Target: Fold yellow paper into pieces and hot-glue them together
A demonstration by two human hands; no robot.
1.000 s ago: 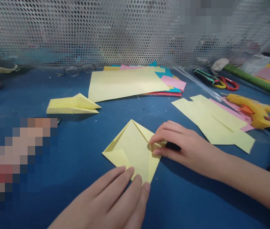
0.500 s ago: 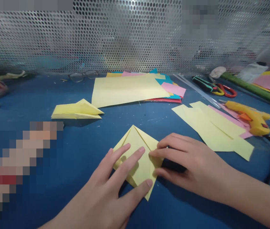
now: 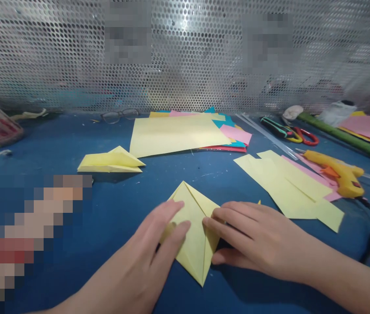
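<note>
Blue table point(image 3: 113, 226); pale-yellow kite-shaped folded paper point(image 3: 193, 248) lies between both hands, long axis running away, far tip slightly leftward. Left hand point(image 3: 149, 248): fingers parted over its left flank. Right hand point(image 3: 260, 240): fingers curled at its right edge, pinching or just pressing, can't tell. Neither hand clearly nearer. Beyond, left: yellow pointed paper fold point(image 3: 111, 161).

Beyond the yellow glue gun point(image 3: 351, 175) lies a green rod point(image 3: 345, 136) — and far to the gun's left, eyeglasses point(image 3: 120, 114); well behind the gun, a perforated screen point(image 3: 201, 56).
</note>
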